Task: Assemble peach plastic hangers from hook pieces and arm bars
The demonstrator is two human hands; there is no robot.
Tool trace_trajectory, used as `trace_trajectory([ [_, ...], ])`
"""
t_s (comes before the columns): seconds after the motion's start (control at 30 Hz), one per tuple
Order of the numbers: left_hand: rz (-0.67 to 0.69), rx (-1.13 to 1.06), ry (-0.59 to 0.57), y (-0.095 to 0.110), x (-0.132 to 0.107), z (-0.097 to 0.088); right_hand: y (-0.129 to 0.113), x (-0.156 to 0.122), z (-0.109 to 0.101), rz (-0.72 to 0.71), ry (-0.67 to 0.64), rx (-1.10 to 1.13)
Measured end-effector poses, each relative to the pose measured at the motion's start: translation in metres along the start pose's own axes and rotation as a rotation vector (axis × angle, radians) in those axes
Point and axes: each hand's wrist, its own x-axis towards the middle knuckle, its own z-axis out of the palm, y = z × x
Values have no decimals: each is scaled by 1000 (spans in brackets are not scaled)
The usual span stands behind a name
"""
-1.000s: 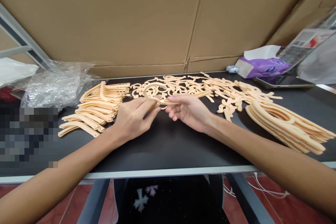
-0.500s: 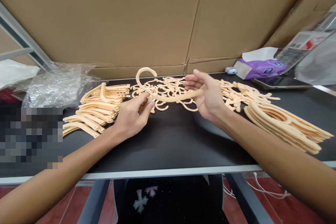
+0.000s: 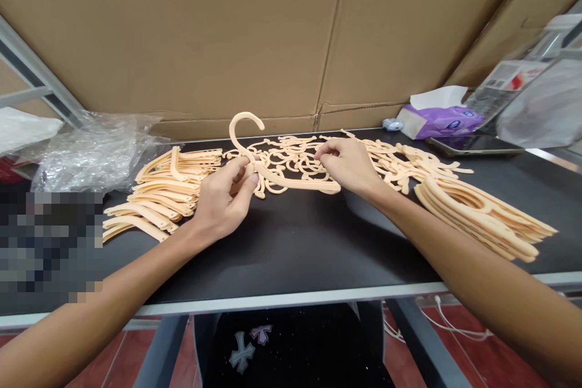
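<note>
A cream plastic clothes hanger (image 3: 300, 183), made of a hook and an arm sloping out to the right, is pinched at its joint by my left hand (image 3: 225, 200). Its hook (image 3: 233, 127) curves up above my fingers. My right hand (image 3: 350, 167) is beyond the arm's free end, over a pile of loose cream hanger pieces (image 3: 295, 148). The right fingers are curled and drawn together; whatever may be between them is too hidden to name.
Stacked hanger arms (image 3: 159, 197) lie at left beside crumpled clear plastic (image 3: 91, 151). Flat folded hangers (image 3: 482, 218) are piled at right. Behind them are a purple tissue pack (image 3: 448, 121) and a phone (image 3: 475, 145). Cardboard (image 3: 204, 36) walls the table's (image 3: 282, 254) back.
My right hand has let go of the hanger's arm and turned palm down over the pile, fingers curling. The arm's free end now hangs lower. My left hand keeps its pinch.
</note>
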Motion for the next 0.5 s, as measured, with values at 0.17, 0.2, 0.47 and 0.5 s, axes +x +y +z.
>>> trace_trajectory([
  [0.17,87,34,-36,7,-3,0,1,0,-13,-129,-19,-508],
  [0.2,100,42,-50,8,-4,1,3,0,-15,-141,-51,-569],
  [0.47,76,1,-127,12,-13,7,22,3,-21,-185,-92,-739],
  [0.5,66,-8,-136,13,-14,8,24,4,-21,-180,-90,-730],
])
